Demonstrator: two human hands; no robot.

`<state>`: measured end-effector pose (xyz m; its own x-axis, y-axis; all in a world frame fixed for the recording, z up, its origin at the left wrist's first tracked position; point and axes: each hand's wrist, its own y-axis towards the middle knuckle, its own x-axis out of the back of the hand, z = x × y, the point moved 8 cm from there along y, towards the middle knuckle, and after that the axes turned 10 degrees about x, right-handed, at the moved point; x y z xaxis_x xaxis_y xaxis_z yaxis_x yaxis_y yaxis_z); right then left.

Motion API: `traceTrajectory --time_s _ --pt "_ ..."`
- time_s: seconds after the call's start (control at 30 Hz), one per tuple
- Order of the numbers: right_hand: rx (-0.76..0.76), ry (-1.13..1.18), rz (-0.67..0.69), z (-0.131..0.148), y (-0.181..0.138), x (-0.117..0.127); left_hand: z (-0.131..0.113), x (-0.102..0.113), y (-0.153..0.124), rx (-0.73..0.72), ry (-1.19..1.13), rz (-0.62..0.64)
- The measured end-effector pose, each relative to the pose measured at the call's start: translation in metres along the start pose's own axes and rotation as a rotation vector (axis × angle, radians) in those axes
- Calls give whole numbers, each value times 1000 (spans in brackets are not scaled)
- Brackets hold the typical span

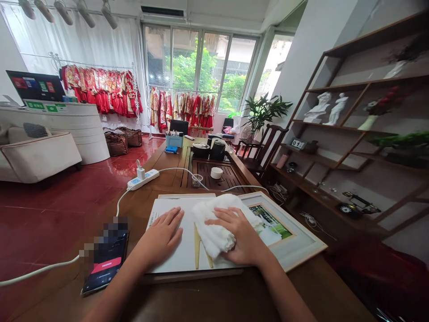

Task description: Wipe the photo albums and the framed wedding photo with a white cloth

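My left hand (164, 237) lies flat with its fingers stretched out on a white board (182, 250), which looks like the back of a picture frame. A bunched white towel (214, 223) rests on the same board, and my right hand (239, 232) grips it from above and from the right. Two pale yellow strips (197, 250) come out from beneath the towel; their upper ends are hidden under it. Partly tucked below the towel and board, a light wooden picture frame (301, 241) with a green outdoor photo (273, 221) shows at the right.
A phone (107, 261) lies left of my left arm. Beyond the board are a white power strip (144, 179) with cables, a small glass (197, 180), a white cup (216, 172) on a slatted tea tray (234, 174), and a dark kettle (217, 150). Shelves (338, 163) stand at the right.
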<state>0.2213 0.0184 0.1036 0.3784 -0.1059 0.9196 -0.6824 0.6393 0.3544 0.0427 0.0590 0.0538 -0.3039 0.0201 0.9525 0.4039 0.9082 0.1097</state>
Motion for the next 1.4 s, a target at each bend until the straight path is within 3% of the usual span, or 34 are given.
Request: traceTrajectory --time_s 0.17,0.27,0.67,1.0,1.1,1.4 --pt "154 144 64 30 9 -11 1 -2 2 3 5 19" --pt "166 164 66 32 11 -12 0 -3 2 -3 7 25" --pt "-136 -82 -52 -32 -10 3 0 1 0 -3 -12 2" --pt "131 162 61 27 8 -10 1 -1 -1 -12 -4 1" --pt "169 196 74 32 9 -11 1 -2 -1 -17 0 13" --pt "-46 -8 -29 -21 -7 6 -1 1 0 -11 -17 -4"
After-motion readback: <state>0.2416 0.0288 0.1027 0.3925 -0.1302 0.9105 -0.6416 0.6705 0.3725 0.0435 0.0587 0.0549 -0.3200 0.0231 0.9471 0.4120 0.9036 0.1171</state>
